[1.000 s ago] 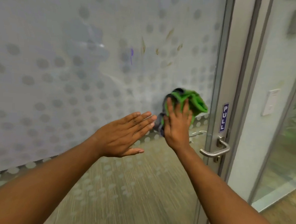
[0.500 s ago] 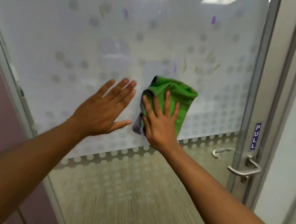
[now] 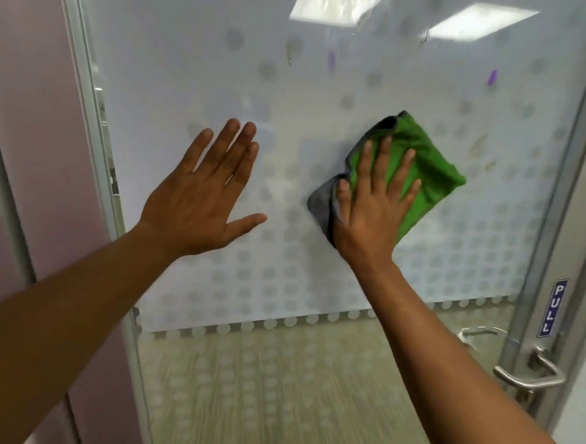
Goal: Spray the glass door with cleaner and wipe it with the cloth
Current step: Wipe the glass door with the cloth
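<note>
A blue sticker [image 3: 553, 308] on the door frame reads "PULL", just above the metal handle [image 3: 532, 375]. The right hand [image 3: 371, 209] presses a folded cloth [image 3: 431, 182], green with a grey edge, flat on the frosted, dotted glass door [image 3: 326, 103]; its fingers are straight, a released grip. The left hand [image 3: 204, 195] lies flat on the glass with fingers straight, near the cloth, holding nothing.
</note>
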The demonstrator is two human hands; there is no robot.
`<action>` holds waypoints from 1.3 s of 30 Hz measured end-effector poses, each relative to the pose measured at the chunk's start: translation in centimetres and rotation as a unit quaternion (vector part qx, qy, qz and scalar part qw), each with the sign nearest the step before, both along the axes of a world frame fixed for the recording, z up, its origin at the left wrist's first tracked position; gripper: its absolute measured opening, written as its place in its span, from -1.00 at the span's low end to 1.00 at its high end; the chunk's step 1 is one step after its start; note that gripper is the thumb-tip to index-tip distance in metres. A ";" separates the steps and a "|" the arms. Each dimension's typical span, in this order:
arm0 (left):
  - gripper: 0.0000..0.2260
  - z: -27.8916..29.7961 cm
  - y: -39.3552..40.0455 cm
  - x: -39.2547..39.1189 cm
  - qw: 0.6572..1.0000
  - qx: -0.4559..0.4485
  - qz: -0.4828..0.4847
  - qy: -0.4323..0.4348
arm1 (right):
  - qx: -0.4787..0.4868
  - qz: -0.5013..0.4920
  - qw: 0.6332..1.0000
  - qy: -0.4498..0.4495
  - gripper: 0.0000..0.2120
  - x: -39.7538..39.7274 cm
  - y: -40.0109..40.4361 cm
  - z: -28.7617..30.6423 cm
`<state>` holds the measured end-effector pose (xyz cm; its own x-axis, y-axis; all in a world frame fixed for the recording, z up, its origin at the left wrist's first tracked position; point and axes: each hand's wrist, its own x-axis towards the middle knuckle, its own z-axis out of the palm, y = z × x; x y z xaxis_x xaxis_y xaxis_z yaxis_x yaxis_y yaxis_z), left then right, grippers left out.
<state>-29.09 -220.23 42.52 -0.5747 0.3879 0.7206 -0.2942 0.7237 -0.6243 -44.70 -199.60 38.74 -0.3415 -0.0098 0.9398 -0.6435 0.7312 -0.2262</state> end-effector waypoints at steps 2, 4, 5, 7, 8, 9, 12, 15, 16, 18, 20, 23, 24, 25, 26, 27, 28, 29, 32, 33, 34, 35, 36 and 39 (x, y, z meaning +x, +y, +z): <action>-0.17 0.1 0.0 0.1 1.000 -0.001 -0.005 0.002 | 0.069 0.024 0.996 0.053 -0.45 1.2 -0.6 -1.2; -0.17 0.1 0.0 0.1 1.000 -0.002 -0.014 0.007 | 0.141 0.054 0.982 0.109 -0.47 1.3 -0.2 -2.6; -0.18 0.1 -0.1 0.1 1.000 -0.002 -0.017 0.010 | 0.159 0.069 0.976 0.130 -0.49 1.0 0.4 -2.7; -0.18 0.1 -0.1 0.0 1.000 0.001 -0.019 0.014 | 0.144 0.067 0.977 0.141 -0.50 -0.2 1.3 -1.4; -0.17 0.1 -0.1 0.0 1.000 0.002 -0.020 0.015 | 0.111 0.056 0.984 0.129 -0.50 -0.6 1.4 0.0; -0.17 0.0 -0.1 0.0 1.000 0.002 -0.021 0.015 | 0.070 0.044 0.991 0.109 -0.50 -0.8 1.2 1.6; -0.17 0.0 -0.1 0.0 1.000 0.006 -0.024 0.014 | 0.000 0.034 0.997 0.072 -0.49 1.1 -1.1 4.9; -0.18 0.1 0.0 0.1 0.999 0.017 -0.030 0.019 | 0.127 0.072 0.979 0.142 -0.47 2.7 -2.6 4.1; -0.18 0.2 0.1 0.2 0.999 0.023 -0.033 0.018 | 0.176 0.080 0.966 0.173 -0.48 2.6 -2.1 3.8; -0.19 0.3 0.3 0.3 0.999 0.037 -0.036 0.019 | 0.199 0.071 0.955 0.210 -0.49 1.4 -0.6 4.5; -0.19 0.9 0.2 0.6 0.997 0.053 -0.035 0.033 | 0.130 0.051 0.974 0.179 -0.50 0.5 0.1 6.2; -0.19 3.1 -0.1 0.9 0.993 0.088 -0.043 0.058 | 0.031 0.039 0.993 0.106 -0.49 1.9 -1.9 6.6; -0.19 4.1 -0.1 0.9 0.992 0.096 -0.048 0.065 | 0.047 0.047 0.991 0.116 -0.49 2.5 -2.7 5.9; -0.19 5.1 -0.1 0.9 0.991 0.097 -0.049 0.072 | 0.089 0.059 0.984 0.140 -0.48 2.9 -3.1 5.1; -0.19 6.1 0.0 0.9 0.991 0.098 -0.049 0.076 | 0.147 0.068 0.972 0.171 -0.48 2.8 -2.8 4.5; -0.18 6.9 0.2 0.9 0.991 0.103 -0.047 0.078 | 0.194 0.071 0.957 0.204 -0.48 2.4 -2.1 4.5; -0.18 7.6 0.3 0.8 0.990 0.110 -0.043 0.081 | 0.216 0.067 0.947 0.227 -0.49 1.7 -1.2 5.0; -0.17 8.0 0.4 0.6 0.989 0.118 -0.036 0.086 | 0.211 0.058 0.948 0.232 -0.50 1.1 -0.6 5.6; -0.15 8.3 0.6 0.1 0.986 0.129 -0.004 0.104 | 0.108 0.038 0.980 0.164 -0.51 0.8 -0.3 7.1; -0.14 8.2 0.6 0.0 0.986 0.128 0.001 0.109 | 0.095 0.039 0.982 0.155 -0.50 1.3 -0.9 6.9; -0.14 8.2 0.5 -0.1 0.986 0.127 0.001 0.112 | 0.107 0.044 0.980 0.162 -0.49 1.7 -1.4 6.4; -0.14 8.2 0.5 -0.1 0.985 0.128 -0.002 0.113 | 0.139 0.052 0.973 0.178 -0.49 1.9 -1.8 5.8; -0.13 8.2 0.5 -0.1 0.985 0.132 -0.007 0.114 | 0.180 0.059 0.962 0.198 -0.48 2.1 -2.0 5.4; -0.11 8.0 0.5 -0.2 0.983 0.139 -0.022 0.119 | 0.261 0.052 0.933 0.243 -0.49 2.0 -1.3 6.5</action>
<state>-29.28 -219.73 50.55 -0.3650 0.1781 0.9138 -0.3730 0.8713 -0.3188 -42.69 -200.87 45.21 0.1515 -0.5182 0.8417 -0.6517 0.5879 0.4793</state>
